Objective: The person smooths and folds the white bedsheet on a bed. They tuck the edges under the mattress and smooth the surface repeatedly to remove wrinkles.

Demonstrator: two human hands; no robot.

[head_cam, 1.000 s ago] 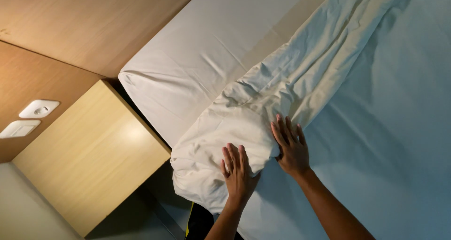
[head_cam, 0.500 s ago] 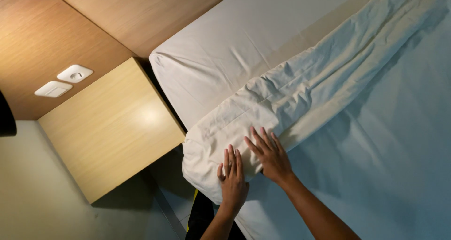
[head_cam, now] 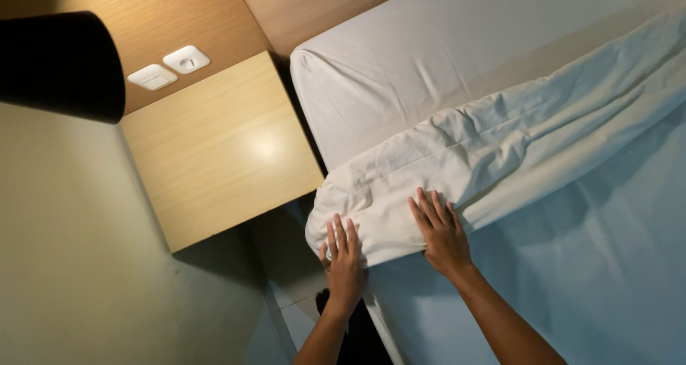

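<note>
At the bed corner, both hands, left hand (head_cam: 344, 259) and right hand (head_cam: 441, 233), press flat, fingers released, on the folded sheet (head_cam: 457, 161).

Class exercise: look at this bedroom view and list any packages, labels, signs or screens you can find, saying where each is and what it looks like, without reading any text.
None of these is in view. The nearest things are two white wall plates on the wooden panel above the bedside table: one a flat switch, one with a round socket. The left hand and right hand press flat on the folded white sheet at the bed's corner.
</note>
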